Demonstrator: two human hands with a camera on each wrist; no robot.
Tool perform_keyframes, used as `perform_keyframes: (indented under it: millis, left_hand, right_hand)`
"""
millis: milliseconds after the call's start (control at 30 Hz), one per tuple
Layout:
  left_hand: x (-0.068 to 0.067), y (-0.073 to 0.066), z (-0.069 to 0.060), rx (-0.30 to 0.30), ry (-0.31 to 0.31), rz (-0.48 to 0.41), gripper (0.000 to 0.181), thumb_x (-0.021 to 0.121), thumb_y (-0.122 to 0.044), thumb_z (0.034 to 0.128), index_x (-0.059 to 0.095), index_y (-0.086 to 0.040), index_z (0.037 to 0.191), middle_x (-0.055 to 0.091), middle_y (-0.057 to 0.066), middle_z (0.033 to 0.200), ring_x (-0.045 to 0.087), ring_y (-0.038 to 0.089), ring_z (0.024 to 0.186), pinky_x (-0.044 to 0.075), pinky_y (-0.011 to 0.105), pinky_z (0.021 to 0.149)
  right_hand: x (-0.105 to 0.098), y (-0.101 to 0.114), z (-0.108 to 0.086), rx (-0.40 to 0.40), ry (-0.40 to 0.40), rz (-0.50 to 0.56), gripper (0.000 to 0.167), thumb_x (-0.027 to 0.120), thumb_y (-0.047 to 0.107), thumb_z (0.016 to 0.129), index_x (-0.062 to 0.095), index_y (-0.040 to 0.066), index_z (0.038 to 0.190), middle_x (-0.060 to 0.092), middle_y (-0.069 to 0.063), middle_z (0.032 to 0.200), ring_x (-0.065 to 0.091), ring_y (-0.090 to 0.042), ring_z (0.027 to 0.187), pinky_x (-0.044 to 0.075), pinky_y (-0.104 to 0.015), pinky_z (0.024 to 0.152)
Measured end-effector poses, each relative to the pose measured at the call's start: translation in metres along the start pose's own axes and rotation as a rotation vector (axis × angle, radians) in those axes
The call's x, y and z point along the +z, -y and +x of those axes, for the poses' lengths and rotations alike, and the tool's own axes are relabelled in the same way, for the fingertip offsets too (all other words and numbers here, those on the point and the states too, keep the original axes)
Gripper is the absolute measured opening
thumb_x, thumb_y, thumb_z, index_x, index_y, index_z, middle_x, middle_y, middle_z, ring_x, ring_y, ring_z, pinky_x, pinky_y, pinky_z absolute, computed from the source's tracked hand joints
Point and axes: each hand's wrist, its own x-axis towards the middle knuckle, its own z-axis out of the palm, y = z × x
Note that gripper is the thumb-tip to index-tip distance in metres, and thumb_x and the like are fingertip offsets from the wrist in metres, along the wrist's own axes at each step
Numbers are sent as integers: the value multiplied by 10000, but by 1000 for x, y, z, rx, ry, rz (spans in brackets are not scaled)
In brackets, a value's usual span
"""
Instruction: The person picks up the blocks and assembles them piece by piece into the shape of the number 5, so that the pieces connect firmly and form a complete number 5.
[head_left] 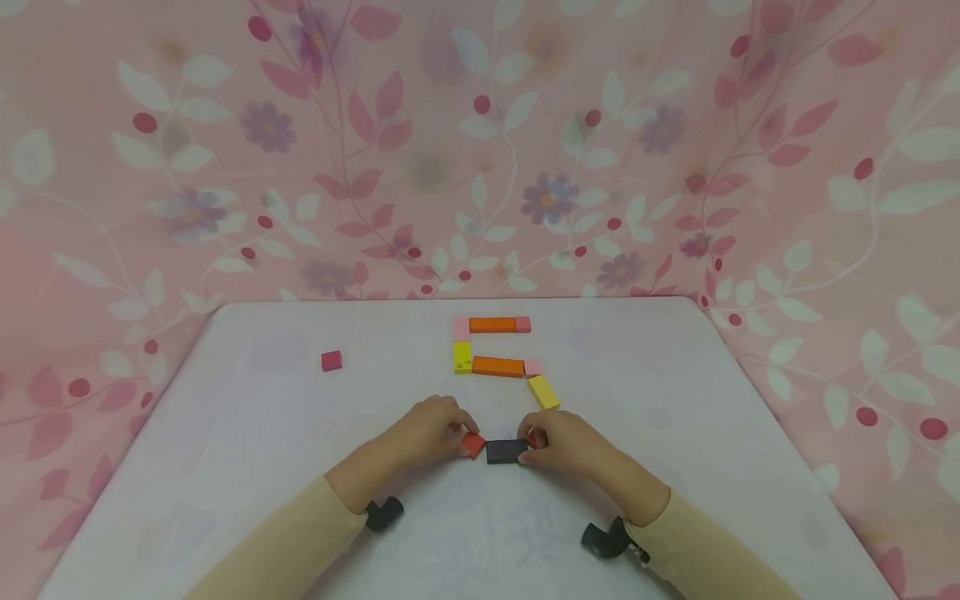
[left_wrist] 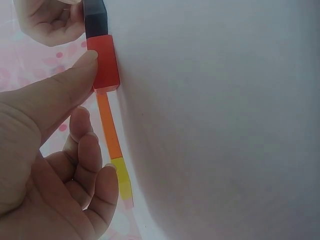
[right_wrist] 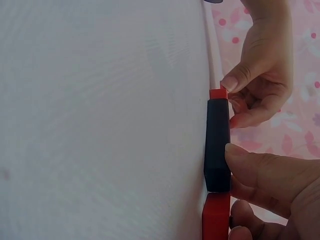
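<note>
My left hand (head_left: 431, 429) pinches a red block (head_left: 473, 445) between thumb and fingers, at the left end of a black block (head_left: 504, 452). In the left wrist view the thumb lies on the red block (left_wrist: 105, 65), which appears against the black one. My right hand (head_left: 573, 446) pinches the black block near its right end, its thumb on the front side in the right wrist view. Another red block (right_wrist: 216, 215) sits at that right end, largely covered by the right hand in the head view. Behind the right hand a yellow block (head_left: 543, 392) lies slanted.
Farther back, two orange blocks (head_left: 492, 325), several pink blocks (head_left: 462, 328) and a yellow patterned block (head_left: 462, 357) form a connected outline. A lone dark-pink cube (head_left: 332, 361) sits left on the white-covered table (head_left: 247, 433). A floral cloth (head_left: 420, 167) hangs behind.
</note>
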Motion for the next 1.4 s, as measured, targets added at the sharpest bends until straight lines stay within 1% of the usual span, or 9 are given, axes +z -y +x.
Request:
perform_keyframes:
  millis: [267,533,833,900,967,1100,1167,1233,1400]
  left_hand:
    - [-1,0,-1,46,-12,10,263,833,-243,831,782,-229,1089,558,-75,857,491,124,861,437,295,771]
    - [-1,0,-1,48,-9,3,263,829,-231,835,782,-229,1094,553,-63,850,487,127,850,429,297,764]
    - [-2,0,-3,96,-19,-10,259,821,-193,841,787,-208,1097,571,-54,851,491,123,839,427,304,758]
    - [-3,0,-3,85,-16,-4,270,822,-218,842,786,-221,1110,570,-64,849,492,120,837,426,298,754]
    - [-4,0,-2,55,-10,-3,295,825,-248,841,782,-233,1132,574,-69,858,502,125,850,433,301,761]
    - [-7,-2,-1,-54,-7,-3,378,842,-336,814,763,-263,1177,588,-86,899,521,133,902,454,316,789]
    - [-7,-3,-1,-89,-9,-1,410,849,-366,799,757,-253,1182,593,-80,917,525,145,921,460,334,799]
    - [-6,-4,-2,-104,-7,16,416,845,-402,794,754,-254,1172,593,-84,919,525,143,928,463,333,801]
    - [-1,-6,-2,-108,-2,34,400,838,-445,788,756,-251,1128,582,-96,886,516,141,901,455,321,777]
  right_hand:
    - [0,1,-1,3,5,8,222,838,253,824,709,195,994,538,37,675,515,-134,669,403,-287,604]
    - [1,-1,0,-4,3,1,221,840,259,822,708,200,988,537,41,675,514,-131,666,405,-288,604]
    - [1,0,-1,-11,-3,6,206,841,249,818,704,203,965,531,43,664,507,-126,652,400,-294,600]
    - [1,-1,-1,-12,-1,5,208,841,248,819,705,201,970,533,42,664,509,-127,649,403,-294,599]
    - [1,-1,0,-10,1,3,212,840,251,820,706,202,976,537,41,665,512,-127,648,406,-294,600]
    - [1,-2,1,2,6,1,214,838,258,823,704,210,982,545,37,672,518,-133,654,410,-298,603]
    - [1,-2,1,9,10,3,212,836,261,824,702,215,983,548,36,675,519,-135,657,411,-300,605]
    - [1,-2,1,12,14,0,211,835,263,825,701,217,982,550,36,677,521,-135,661,412,-300,608]
    - [0,-1,2,13,21,0,209,834,262,827,699,214,979,550,34,679,524,-138,667,414,-305,617]
